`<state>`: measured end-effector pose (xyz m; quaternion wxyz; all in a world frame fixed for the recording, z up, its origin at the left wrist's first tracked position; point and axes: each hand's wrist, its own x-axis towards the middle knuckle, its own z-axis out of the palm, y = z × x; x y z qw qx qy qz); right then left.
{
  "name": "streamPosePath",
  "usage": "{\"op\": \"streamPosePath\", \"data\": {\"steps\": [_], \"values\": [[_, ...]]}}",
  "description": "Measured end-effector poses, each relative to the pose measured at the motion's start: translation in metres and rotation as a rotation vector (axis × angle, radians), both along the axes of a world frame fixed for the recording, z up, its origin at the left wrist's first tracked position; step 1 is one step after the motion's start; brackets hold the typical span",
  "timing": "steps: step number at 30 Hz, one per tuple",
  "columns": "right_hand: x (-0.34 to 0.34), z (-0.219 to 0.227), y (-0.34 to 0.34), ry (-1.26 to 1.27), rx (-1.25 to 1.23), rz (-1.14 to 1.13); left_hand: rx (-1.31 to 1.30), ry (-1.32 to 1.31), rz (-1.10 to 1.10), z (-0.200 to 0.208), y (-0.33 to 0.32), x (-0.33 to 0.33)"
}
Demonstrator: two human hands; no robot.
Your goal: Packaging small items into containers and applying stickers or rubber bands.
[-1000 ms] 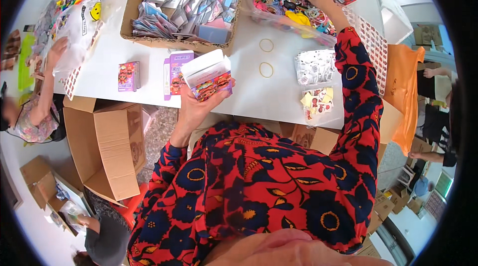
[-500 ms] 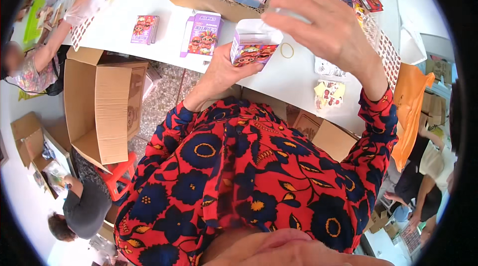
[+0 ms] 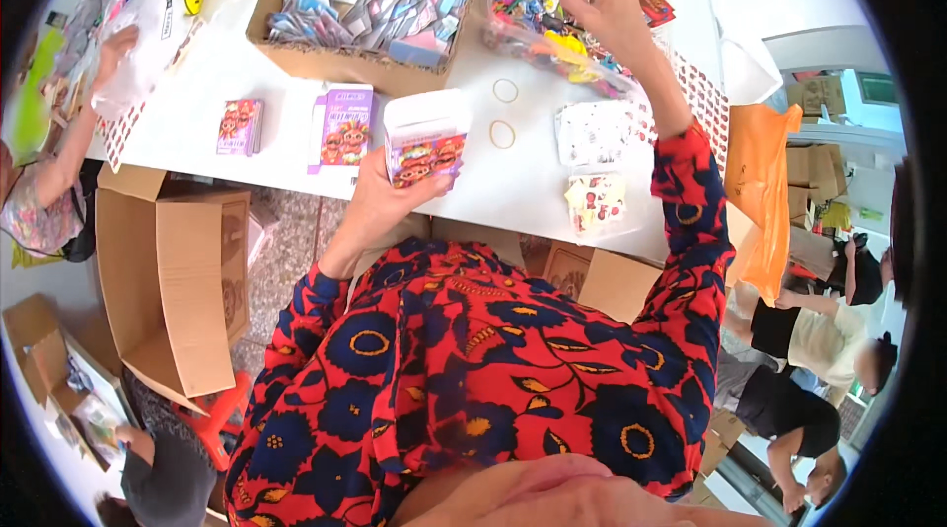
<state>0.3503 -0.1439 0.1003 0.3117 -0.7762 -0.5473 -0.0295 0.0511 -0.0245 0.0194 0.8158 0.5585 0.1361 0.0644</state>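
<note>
My left hand is wrapped round a small purple carton, its white top flaps standing up. What is inside the carton cannot be made out. Up at the far right, my right hand, fingers apart and nothing seen in them, hovers over a clear plastic tub heaped with small colourful corded trinkets. Left of the held carton lies another purple carton with its flap out. A small stack of printed cards sits further left.
A cardboard box full of small flat packets stands at the back. Two rubber bands and sticker packs lie on the white table. An empty cardboard box stands lower left. A co-worker's hand handles a plastic bag, far left.
My right hand has gone from beside the held carton to over the trinket tub. My left hand keeps hold of the carton. The view has shifted, showing more of the tub and box.
</note>
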Motion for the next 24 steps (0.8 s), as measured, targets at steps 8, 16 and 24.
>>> {"op": "streamPosePath", "data": {"steps": [8, 16, 24], "values": [[0.125, -0.124, 0.016, -0.224, -0.233, -0.330, 0.029, 0.061, 0.009, -0.005, 0.002, 0.007], [0.153, -0.123, 0.033, -0.164, -0.258, -0.422, 0.061, 0.085, 0.002, -0.010, 0.008, 0.012], [0.092, -0.019, -0.005, 0.700, 0.073, -0.214, 0.050, 0.053, -0.011, -0.017, 0.006, 0.015]]}}
